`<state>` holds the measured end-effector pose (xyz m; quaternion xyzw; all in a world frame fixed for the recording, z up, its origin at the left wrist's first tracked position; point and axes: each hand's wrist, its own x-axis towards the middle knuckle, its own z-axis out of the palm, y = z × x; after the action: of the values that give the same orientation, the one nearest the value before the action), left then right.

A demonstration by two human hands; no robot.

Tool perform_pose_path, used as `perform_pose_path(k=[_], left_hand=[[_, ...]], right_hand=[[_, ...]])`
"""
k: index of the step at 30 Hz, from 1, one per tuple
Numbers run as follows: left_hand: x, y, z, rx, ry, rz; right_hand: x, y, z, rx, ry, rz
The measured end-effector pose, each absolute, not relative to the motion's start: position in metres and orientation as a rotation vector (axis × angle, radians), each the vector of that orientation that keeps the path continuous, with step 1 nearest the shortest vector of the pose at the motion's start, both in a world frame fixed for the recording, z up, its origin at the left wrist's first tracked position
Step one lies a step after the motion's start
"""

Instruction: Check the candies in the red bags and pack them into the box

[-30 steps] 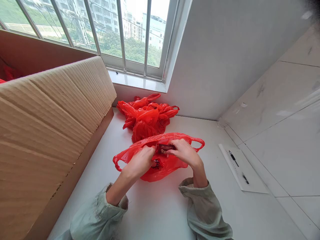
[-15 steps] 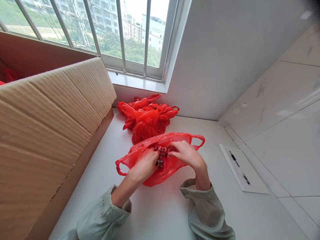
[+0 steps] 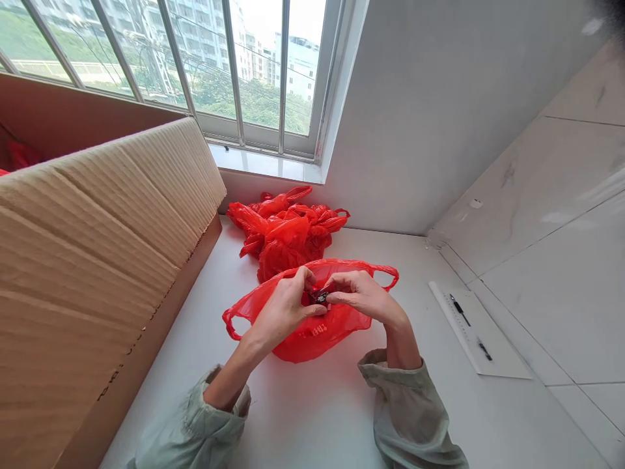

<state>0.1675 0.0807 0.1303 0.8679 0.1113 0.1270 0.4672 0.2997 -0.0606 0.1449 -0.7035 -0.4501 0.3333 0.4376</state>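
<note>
Fingers of both hands are meeting over the mouth of the red plastic bag (image 3: 312, 329), which is lying on the white desk (image 3: 322, 417) just in front of a heap of more red bags (image 3: 286, 231). The left hand (image 3: 283, 309) and the right hand (image 3: 359, 296) are each pinching an end of a small dark packet (image 3: 319, 296); each grip is closed to a fingertip pinch, thumbs and forefingers pressing on the packet, with the other fingers curled loosely.

The packet is sitting just above the bag's opening, between the two handle loops. Its long axis seems to be running left to right, roughly level and in line with the bag's mouth, though much of it is being hidden by the fingers, so which end is which cannot be told.

Handling this well probably means keeping the pinch light and even on both ends, holding the packet level over the opening, and keeping the thin film from folding across the gap.

A large cardboard box (image 3: 97, 247) is standing at the left, and a ruler with a pen (image 3: 461, 311) is lying well apart at the right.
</note>
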Motion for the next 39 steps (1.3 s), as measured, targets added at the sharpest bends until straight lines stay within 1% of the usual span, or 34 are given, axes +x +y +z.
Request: perform_pose_path(k=[6, 9, 15, 23, 29, 33, 39], left_hand=[[0.166, 0.085, 0.138, 2.047, 0.271, 0.262], [0.166, 0.087, 0.136, 1.924, 0.287, 0.300], [0.164, 0.092, 0.136, 1.704, 0.327, 0.261], [0.166, 0.102, 0.130, 1.745, 0.319, 0.154], [0.166, 0.104, 0.130, 1.830, 0.333, 0.214], [0.166, 0.104, 0.132, 1.755, 0.361, 0.250], [0.162, 0.107, 0.139, 1.538, 0.338, 0.202]], right_hand=[[0.300, -0.063, 0.148, -1.755, -1.078, 0.819], [0.299, -0.063, 0.149, -1.727, -1.067, 0.822], [0.302, -0.063, 0.147, -1.648, -1.034, 0.855], [0.299, -0.062, 0.150, -1.693, -1.011, 0.822], [0.297, -0.061, 0.152, -1.690, -1.008, 0.806], [0.299, -0.061, 0.151, -1.671, -0.997, 0.802], [0.302, -0.063, 0.151, -1.563, -0.968, 0.879]])
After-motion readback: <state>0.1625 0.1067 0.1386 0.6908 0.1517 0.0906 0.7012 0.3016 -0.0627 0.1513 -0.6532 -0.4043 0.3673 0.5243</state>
